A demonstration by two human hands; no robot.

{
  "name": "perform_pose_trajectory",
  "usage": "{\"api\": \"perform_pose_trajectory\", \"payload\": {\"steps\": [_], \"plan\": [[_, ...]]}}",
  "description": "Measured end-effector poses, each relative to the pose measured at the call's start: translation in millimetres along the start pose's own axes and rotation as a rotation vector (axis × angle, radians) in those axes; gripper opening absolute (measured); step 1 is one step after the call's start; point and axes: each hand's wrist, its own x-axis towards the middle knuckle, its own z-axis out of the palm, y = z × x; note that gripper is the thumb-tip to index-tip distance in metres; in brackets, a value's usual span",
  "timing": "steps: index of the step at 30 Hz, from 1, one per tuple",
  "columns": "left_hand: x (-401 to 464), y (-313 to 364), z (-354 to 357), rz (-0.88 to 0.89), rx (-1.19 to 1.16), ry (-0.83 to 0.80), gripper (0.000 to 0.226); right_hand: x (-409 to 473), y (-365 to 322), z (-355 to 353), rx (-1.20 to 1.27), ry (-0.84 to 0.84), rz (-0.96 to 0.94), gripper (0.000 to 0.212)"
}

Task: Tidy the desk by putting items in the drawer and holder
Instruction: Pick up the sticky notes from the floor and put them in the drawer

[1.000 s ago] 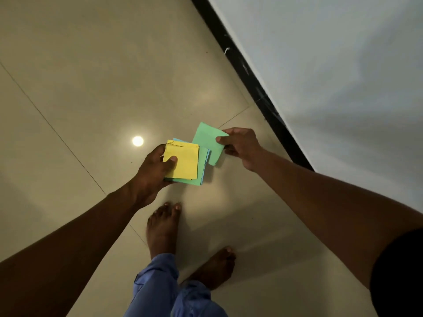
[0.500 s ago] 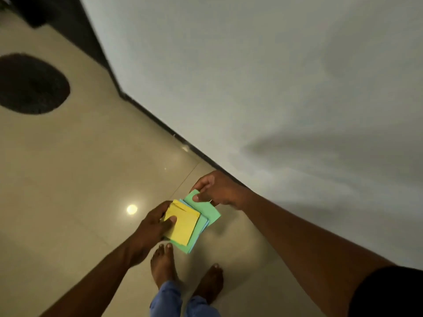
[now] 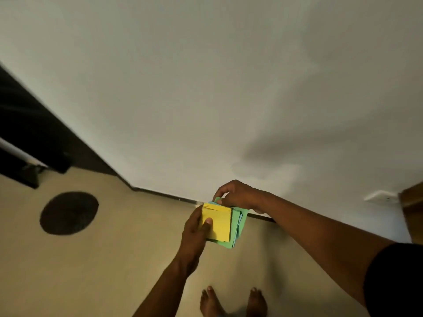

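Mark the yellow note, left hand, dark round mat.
yellow note (image 3: 218, 224), head view, middle of its face
left hand (image 3: 194, 234), head view, back of hand
dark round mat (image 3: 68, 212), head view, centre
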Motion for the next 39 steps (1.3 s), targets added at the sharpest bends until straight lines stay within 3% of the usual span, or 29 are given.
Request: {"api": "perform_pose_trajectory", "payload": {"steps": [3, 6, 8, 11, 13, 16, 20, 26, 33, 39], "plan": [[-2, 39, 19, -0.001, 0.018, -0.017, 0.041, -30, -15, -22, 0.085, 0.074, 0.008, 0.019], [-4, 65, 37, 0.017, 0.028, -0.023, 0.034, -62, -25, -38, 0.268, 0.176, 0.06, 0.037], [-2, 77, 50, 0.007, -0.003, -0.048, 0.025, -83, -26, -45, 0.516, 0.254, 0.094, 0.05], [2, 95, 70, -0.061, -0.11, -0.08, 0.024, -113, -18, -51, 0.944, 0.32, 0.089, 0.052], [3, 105, 85, -0.089, -0.163, -0.136, 0.025, -131, -12, -50, 1.055, 0.373, 0.034, 0.049], [4, 111, 104, -0.084, -0.181, -0.2, 0.029, -154, -11, -39, 0.903, 0.579, 0.02, 0.038], [-1, 116, 126, -0.088, -0.098, -0.265, 0.027, -175, -12, -22, 0.641, 0.848, 0.199, 0.06], [-16, 115, 164, 0.064, 0.175, -0.537, 0.025, -222, 8, -3, 0.842, 1.077, 0.292, 0.049], [-71, 109, 231, 0.133, 0.336, -0.787, 0.021, -294, 46, 14, 0.949, 1.267, 0.343, 0.038], [-115, 87, 307, 0.145, 0.489, -1.039, 0.027, -358, 102, 17, 0.923, 1.415, 0.471, 0.072]]}}
